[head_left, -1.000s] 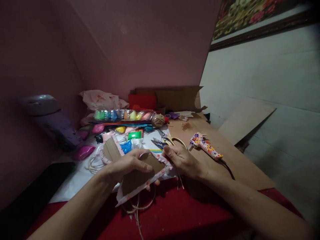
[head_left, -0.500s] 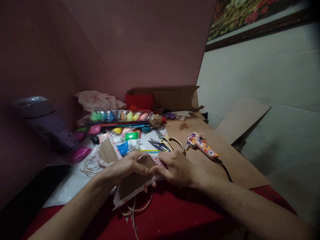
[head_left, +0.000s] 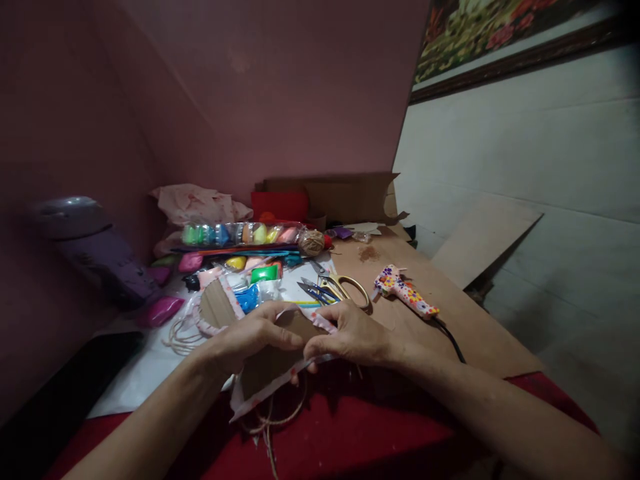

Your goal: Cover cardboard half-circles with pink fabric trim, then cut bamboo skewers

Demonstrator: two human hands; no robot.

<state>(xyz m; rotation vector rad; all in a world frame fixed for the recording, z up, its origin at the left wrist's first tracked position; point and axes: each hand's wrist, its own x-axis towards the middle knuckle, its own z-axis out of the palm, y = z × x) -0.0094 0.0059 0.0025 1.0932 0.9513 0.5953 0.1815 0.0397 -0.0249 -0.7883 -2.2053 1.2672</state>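
Note:
Between my hands is a piece of brown cardboard with white-and-pink patterned fabric folded along its edges. My left hand grips it from the left, thumb lying across the cardboard and fingers beneath. At the right end my right hand pinches the fabric edge, its thumb near the left thumb. Twine hangs below the piece, over the red cloth. Just behind my left hand lies another cardboard piece with a fabric-wrapped rim. Gold-handled scissors rest beyond my right hand.
A flower-patterned glue gun with a black cord lies on a cardboard sheet at right. Packs of coloured clay and a twine ball are at the back. A purple bottle and a dark flat object stand left.
My right hand has shifted its hold on the fabric edge, its thumb now lifted and straighter. The cardboard piece has moved slightly right.

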